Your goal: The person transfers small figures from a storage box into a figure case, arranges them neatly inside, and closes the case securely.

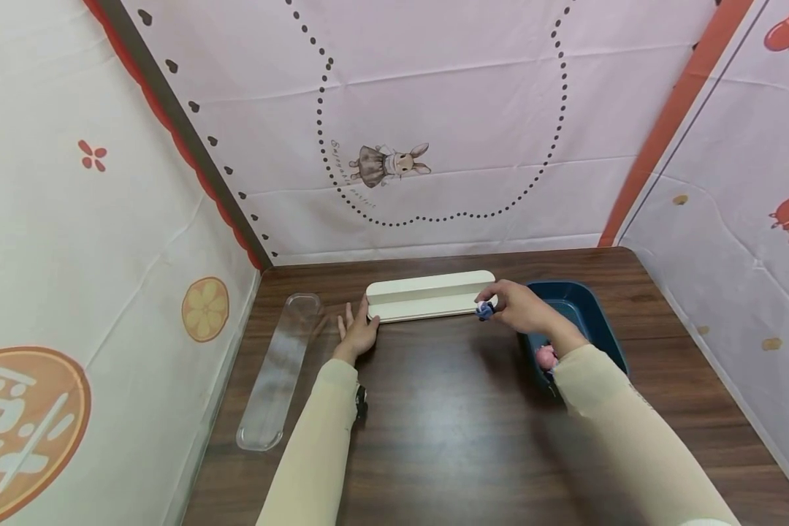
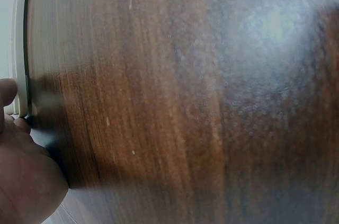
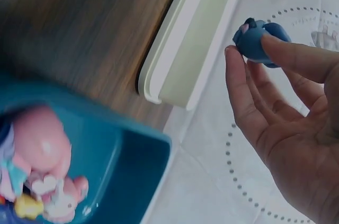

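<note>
Between right thumb and fingertips, my right hand (image 1: 518, 305) pinches a small blue toy figurine (image 3: 254, 41). The figurine is held up near the right end of a long cream two-level display stand (image 1: 427, 294), overlapping its front edge in the head view. At the stand's left end is my left hand (image 1: 358, 334), fingers spread, with its thumb at the front corner and index finger along the end. In the left wrist view, only part of that hand (image 2: 26, 181) shows beside the stand's edge.
A dark blue tray (image 1: 595, 321) stands on the right under my right forearm, holding a pink figurine (image 1: 546, 357) and several other small toys, partly hidden. A long clear plastic cover (image 1: 277, 372) lies at the left. Printed cloth walls enclose the brown wooden table (image 1: 434, 438).
</note>
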Demonstrator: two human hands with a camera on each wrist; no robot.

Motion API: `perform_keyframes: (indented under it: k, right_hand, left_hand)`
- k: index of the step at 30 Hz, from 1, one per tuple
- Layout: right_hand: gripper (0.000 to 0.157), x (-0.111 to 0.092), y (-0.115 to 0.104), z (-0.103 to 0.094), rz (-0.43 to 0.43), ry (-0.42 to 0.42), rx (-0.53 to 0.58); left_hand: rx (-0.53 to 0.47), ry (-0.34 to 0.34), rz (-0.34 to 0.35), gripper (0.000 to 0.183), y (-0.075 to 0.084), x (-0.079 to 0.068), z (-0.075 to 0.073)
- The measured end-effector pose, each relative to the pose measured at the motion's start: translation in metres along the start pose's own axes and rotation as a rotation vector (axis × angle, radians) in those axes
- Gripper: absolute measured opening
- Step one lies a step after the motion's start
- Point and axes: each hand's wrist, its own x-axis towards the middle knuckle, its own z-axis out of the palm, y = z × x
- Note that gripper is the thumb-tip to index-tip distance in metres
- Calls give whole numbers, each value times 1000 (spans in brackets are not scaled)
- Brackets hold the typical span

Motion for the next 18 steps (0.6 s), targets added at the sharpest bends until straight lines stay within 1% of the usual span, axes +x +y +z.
perform_keyframes:
  k: [4,7,10,13,15,18]
  right_hand:
    - [34,10,-6,10,1,-6,15]
    - [30,15,-9,17,20,6,38]
    - [24,20,-11,25,40,14,39]
    - [22,25,-12,32,42,16,38]
    - [22,28,-12,36,27,13,48]
    - [24,34,-13,42,11,17,97]
  left_hand:
    - [-42,4,9,69,-5,4,2]
    - [-58,-4,16,70,-7,7,3]
    - [-54,-14,6,69,-3,3,0]
    - [-45,-15,-1,69,0,0,-2]
    - [-28,-11,1,69,1,-1,-3]
    - [-5,-3,9,68,0,0,-2]
